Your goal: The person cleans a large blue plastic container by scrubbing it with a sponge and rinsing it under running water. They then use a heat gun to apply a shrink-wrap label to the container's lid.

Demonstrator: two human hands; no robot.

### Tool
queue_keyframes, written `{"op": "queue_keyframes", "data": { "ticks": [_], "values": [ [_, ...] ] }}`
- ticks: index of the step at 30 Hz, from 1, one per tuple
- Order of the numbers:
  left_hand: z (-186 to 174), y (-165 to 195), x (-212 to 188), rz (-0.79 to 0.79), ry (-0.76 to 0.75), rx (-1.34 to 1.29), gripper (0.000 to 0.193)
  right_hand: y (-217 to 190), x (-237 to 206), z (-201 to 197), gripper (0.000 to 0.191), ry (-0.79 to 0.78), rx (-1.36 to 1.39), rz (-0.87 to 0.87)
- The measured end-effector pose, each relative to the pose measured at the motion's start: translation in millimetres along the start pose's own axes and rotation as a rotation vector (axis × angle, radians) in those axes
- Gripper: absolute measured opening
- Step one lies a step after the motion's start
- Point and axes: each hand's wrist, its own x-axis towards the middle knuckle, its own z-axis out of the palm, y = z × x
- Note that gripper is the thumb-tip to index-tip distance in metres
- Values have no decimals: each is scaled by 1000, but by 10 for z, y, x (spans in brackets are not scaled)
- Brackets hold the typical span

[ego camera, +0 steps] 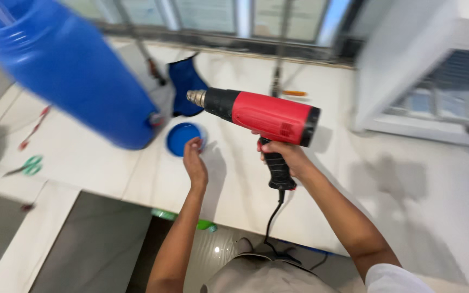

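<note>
Head view looks down at our two hands over a white counter (408, 206). Our right hand (283, 157) is near the middle of the frame. Its fingers are wrapped tight around the black handle of a red and black heat gun (261, 116). The gun is held up above the counter, and its metal tip points to the left. A black cord (271, 220) hangs down from the bottom of the handle.

Our left hand (195, 163) is just left of the middle. Its fingers are bent a little, and the fingertips touch the near rim of a round blue lid (183, 137). We see nothing gripped in that hand. The lid lies flat on the counter, just under the gun's tip.

A big blue barrel (71, 70) fills the upper left of the frame, and it looks blurry. Green scissors (28, 165) lie at the far left.
</note>
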Motion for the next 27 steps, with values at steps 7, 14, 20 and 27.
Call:
{"op": "queue_keyframes", "data": {
  "ticks": [7, 14, 20, 27],
  "values": [
    [2588, 835, -930, 366, -779, 196, 17, -654, -2080, -1675, 57, 215, -21, -431],
    [5351, 895, -1476, 731, -762, 388, 18, -670, -3639, -2558, 68, 531, 19, -740],
    [6379, 612, -1508, 525, -702, 702, 28, -558, -4054, -2864, 75, 601, 24, -760],
    [6328, 530, -1563, 606, -546, 481, 16, -598, -3860, -2952, 76, 586, 56, -728]
  ]
}}
